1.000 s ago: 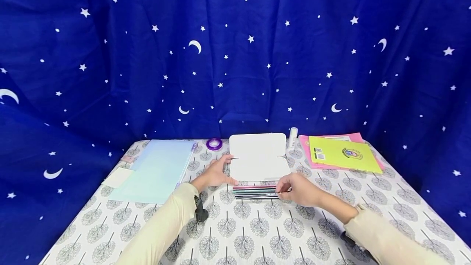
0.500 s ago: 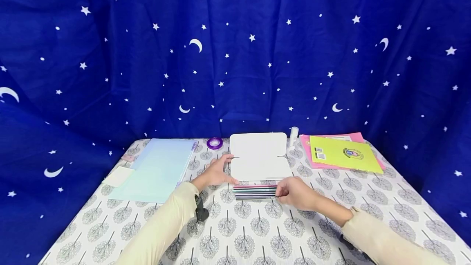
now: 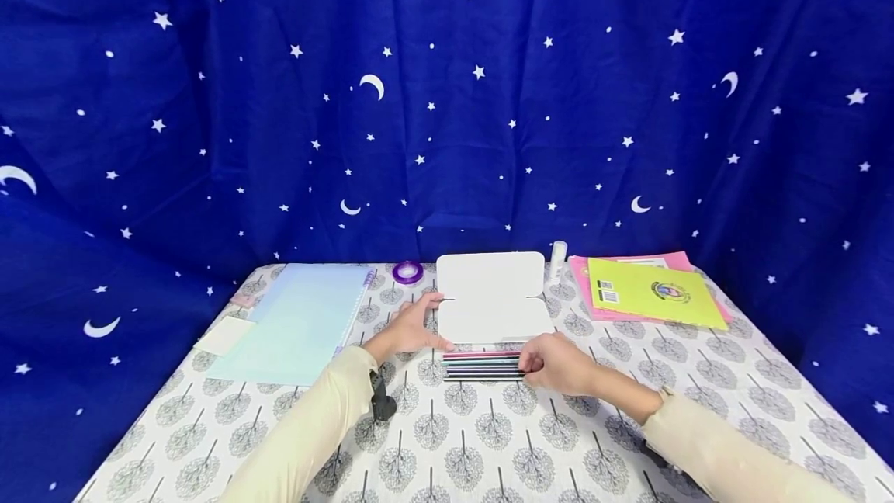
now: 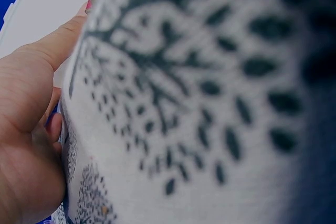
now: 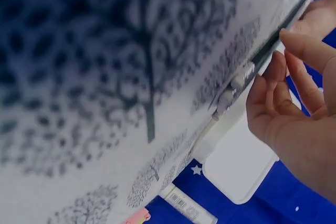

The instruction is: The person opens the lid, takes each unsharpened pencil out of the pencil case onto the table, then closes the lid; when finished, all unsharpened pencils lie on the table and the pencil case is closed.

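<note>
A white pencil case [image 3: 496, 320] lies open near the middle of the table, its lid [image 3: 490, 274] raised behind. In front of it several pencils [image 3: 482, 365] form a row, red, teal and dark ones, lying side by side. My left hand [image 3: 412, 328] is spread at the case's left edge, with the thumb right at the pencils' left ends. At their right ends my right hand [image 3: 555, 363] curls its fingers and pinches the nearest dark pencil [image 5: 268, 48], seen in the right wrist view. Rounded light pencil ends [image 5: 233, 87] show beside those fingertips. The palm hides the right ends in the head view.
Behind the case are a purple tape roll [image 3: 407, 272] and a white glue stick [image 3: 557, 261]. A yellow book [image 3: 653, 292] on pink ones lies right. A pale blue spiral notebook [image 3: 300, 324] and a small cream paper [image 3: 225, 336] lie left.
My right hand has moved slightly left, and the nearest dark pencil has swung from a slant into line with the row. The left hand stays in place.
</note>
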`<state>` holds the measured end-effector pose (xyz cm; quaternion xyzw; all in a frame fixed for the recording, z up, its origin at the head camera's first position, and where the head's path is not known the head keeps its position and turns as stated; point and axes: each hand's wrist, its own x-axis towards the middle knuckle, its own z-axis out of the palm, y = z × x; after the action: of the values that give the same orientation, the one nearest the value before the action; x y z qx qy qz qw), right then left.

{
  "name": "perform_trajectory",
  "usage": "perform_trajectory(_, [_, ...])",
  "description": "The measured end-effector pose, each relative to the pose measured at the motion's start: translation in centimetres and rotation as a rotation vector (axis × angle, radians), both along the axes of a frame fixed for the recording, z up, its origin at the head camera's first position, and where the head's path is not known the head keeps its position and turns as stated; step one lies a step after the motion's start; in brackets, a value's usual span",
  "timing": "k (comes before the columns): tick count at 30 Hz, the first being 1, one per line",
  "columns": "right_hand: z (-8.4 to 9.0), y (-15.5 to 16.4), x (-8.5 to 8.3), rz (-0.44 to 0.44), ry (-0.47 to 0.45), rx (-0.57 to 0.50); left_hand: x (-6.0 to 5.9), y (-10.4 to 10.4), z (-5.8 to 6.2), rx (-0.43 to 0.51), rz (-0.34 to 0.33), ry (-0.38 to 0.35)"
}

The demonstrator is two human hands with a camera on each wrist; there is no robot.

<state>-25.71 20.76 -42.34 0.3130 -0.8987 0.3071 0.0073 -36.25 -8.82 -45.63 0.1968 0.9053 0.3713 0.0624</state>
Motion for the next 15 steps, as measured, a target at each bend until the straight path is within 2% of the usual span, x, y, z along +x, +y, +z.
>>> perform_trajectory(5, [0.5, 0.5, -1.1, 0.012, -0.05, -0.048, 0.0, 0.1, 0.0, 0.002, -0.011, 0.009])
perform_trajectory(9, [1.1, 0.6, -2.3, -0.012, -0.071, -0.07, 0.0, 0.1, 0.0, -0.003, -0.009, 0.008])
perform_trajectory(15, [1.5, 0.2, -4.4, -0.104, 0.029, -0.038, 0.0, 0.1, 0.0, 0.0, -0.012, 0.011])
